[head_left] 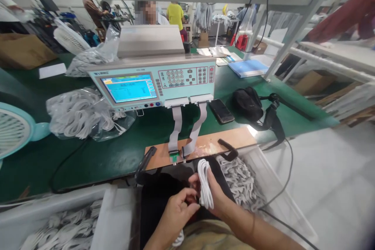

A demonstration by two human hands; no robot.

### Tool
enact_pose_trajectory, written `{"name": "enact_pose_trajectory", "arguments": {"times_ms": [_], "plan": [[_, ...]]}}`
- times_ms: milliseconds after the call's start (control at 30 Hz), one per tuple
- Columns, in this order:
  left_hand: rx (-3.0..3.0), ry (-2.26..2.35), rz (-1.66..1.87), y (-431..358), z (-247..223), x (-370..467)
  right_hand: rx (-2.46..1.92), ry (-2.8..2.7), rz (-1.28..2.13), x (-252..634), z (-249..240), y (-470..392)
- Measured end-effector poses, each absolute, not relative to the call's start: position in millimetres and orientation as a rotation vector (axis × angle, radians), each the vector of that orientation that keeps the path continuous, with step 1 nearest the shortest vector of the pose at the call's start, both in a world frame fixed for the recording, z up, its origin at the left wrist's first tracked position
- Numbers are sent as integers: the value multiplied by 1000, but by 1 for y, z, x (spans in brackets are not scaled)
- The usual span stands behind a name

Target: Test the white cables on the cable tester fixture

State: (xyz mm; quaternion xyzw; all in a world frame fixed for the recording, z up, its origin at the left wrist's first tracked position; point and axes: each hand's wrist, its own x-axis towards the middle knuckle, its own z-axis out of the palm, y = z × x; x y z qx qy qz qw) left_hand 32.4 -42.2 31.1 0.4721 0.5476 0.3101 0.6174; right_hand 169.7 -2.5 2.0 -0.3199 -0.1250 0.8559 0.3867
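A coiled white cable bundle (205, 183) is held upright in my right hand (216, 195), its fingers wrapped round it. Close beside it on the left, my left hand (181, 207) has thumb and fingertips bent toward each other near the bundle's lower end; what they pinch is too small to make out. More white cable (178, 238) shows below my left wrist. In front of both hands a copper-coloured board (211, 144) lies at the table edge, with a small green circuit board (175, 158) and two grey ribbon cables (175, 125) running up to a tester (152, 82) with a lit screen.
White bins with cable bundles stand left (108, 207) and right (281, 187). On the green table (140, 129) are a phone (222, 111), a black pouch (248, 103), bagged cables (76, 113) and a fan (14, 131). Black clamps (145, 161) grip the board. People are behind.
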Motion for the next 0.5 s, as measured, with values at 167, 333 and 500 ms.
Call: {"name": "enact_pose_trajectory", "arguments": {"times_ms": [167,333,500], "plan": [[1033,1220,782,-40,32,41,-807,-308,2113,170,-4,-6],[1048,1186,853,-45,18,36,-726,-441,2030,176,-11,-9],[1339,1303,977,-53,14,39,-643,-441,2103,180,-10,-11]]}}
